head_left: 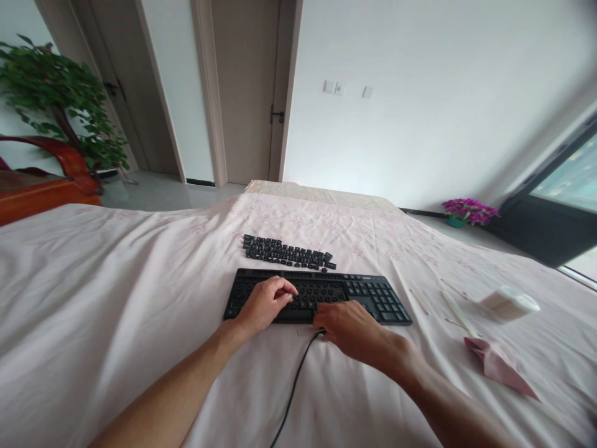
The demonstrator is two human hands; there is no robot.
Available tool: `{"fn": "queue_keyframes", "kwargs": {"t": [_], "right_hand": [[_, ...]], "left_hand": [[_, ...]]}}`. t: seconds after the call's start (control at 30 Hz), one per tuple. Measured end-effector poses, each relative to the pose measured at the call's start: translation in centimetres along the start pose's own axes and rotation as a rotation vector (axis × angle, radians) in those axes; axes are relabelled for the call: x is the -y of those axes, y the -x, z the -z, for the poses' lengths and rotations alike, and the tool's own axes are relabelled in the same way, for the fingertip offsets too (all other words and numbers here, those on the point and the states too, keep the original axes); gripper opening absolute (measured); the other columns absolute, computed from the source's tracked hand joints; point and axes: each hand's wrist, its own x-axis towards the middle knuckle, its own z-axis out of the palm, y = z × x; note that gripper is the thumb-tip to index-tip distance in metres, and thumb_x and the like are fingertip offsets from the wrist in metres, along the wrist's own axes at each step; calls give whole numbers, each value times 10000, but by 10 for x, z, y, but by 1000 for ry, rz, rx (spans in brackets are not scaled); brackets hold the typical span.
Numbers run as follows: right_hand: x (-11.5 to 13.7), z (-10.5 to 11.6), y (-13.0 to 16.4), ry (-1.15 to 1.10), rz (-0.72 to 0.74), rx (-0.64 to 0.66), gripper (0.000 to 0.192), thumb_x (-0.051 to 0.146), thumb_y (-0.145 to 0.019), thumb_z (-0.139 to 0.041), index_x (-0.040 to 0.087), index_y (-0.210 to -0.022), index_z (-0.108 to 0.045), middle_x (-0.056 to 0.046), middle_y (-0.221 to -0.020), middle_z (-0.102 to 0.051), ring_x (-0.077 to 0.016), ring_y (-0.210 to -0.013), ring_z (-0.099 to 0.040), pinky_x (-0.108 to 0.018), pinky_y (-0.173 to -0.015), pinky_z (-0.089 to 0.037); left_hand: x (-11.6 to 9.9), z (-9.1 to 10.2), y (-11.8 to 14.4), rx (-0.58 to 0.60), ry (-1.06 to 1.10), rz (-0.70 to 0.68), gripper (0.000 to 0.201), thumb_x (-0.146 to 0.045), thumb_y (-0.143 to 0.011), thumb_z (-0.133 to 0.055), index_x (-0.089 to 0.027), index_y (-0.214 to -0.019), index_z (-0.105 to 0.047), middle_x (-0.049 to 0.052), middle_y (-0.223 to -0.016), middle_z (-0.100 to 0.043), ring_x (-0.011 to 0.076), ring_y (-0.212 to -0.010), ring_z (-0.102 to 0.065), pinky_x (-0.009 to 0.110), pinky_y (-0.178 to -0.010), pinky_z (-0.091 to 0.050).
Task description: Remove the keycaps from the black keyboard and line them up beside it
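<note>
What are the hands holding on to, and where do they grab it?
Both rest on the flat black plastic keyboard. The left hand lies over its left keys, fingers curled; the right hand grips its front edge, by the cable. Whether either pinches a key cannot be told.

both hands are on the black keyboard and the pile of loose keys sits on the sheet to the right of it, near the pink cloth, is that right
Not quite. The head view shows the left hand and right hand on the black keyboard, but the loose keys lie on the sheet beyond the keyboard's far edge, not to its right. The pink cloth lies well apart, on the right.
</note>
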Motion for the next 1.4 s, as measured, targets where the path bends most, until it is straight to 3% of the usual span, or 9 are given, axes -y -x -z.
{"fn": "queue_keyframes", "kwargs": {"t": [0.1,0.2,0.33,0.53,0.83,1.07,1.23,1.4], "right_hand": [[-1,4,2,-135,-19,-50,101,161,-786,-643,231,-809,-712,-17,-840,-653,-147,-698,-598,-229,-591,-368],[-8,7,-8,-459,-99,-183,133,196,-808,-610,235,-872,-720,-5,-820,-643,-136,-711,-589,-224,-633,-411],[-20,-1,-37,-874,-282,-285,213,235,-793,-579,186,-948,-717,15,-676,-617,-92,-510,-489,-201,-482,-390],[-15,-9,-72,-1080,-289,-302,259,272,-762,-593,149,-935,-740,17,-605,-618,-64,-449,-422,-181,-439,-351],[0,-1,-79,-1156,-333,-349,265,265,-759,-586,148,-946,-734,12,-639,-628,-56,-458,-422,-170,-422,-334],[-6,-6,-87,-1042,-361,-417,199,304,-713,-664,152,-829,-720,-12,-683,-670,-93,-508,-521,-190,-452,-408],[-26,0,-102,-913,-314,-369,193,310,-718,-661,166,-820,-740,-4,-629,-668,-97,-476,-530,-189,-441,-400],[-64,16,-138,-609,-478,-455,221,299,-753,-626,173,-889,-746,-12,-616,-677,-111,-498,-584,-193,-487,-407]], "left_hand": [[0,-1,0,-10,16,1,146,-162,-779,-557,-198,-851,-679,6,-844,-673,144,-767,-609,249,-731,-464],[-3,1,1,1,73,20,141,-199,-799,-562,-197,-885,-674,10,-866,-680,150,-792,-620,254,-742,-467],[-7,4,2,46,219,59,205,-314,-852,-543,-184,-967,-651,27,-892,-692,158,-795,-639,259,-739,-478],[-3,3,-1,14,370,118,299,-412,-828,-584,-146,-956,-634,47,-865,-692,159,-727,-651,250,-666,-482],[-2,10,-4,-53,509,208,347,-470,-831,-573,-131,-874,-630,49,-798,-688,152,-688,-651,226,-587,-449],[-1,8,-4,-103,548,214,331,-445,-822,-597,-119,-867,-634,67,-822,-697,151,-687,-649,221,-576,-436],[0,4,-5,-131,542,222,311,-407,-825,-587,-126,-955,-616,71,-847,-691,151,-675,-653,223,-562,-441],[0,-1,-4,-140,436,196,272,-287,-814,-568,-148,-1046,-595,57,-898,-664,146,-679,-660,238,-607,-477]]}}
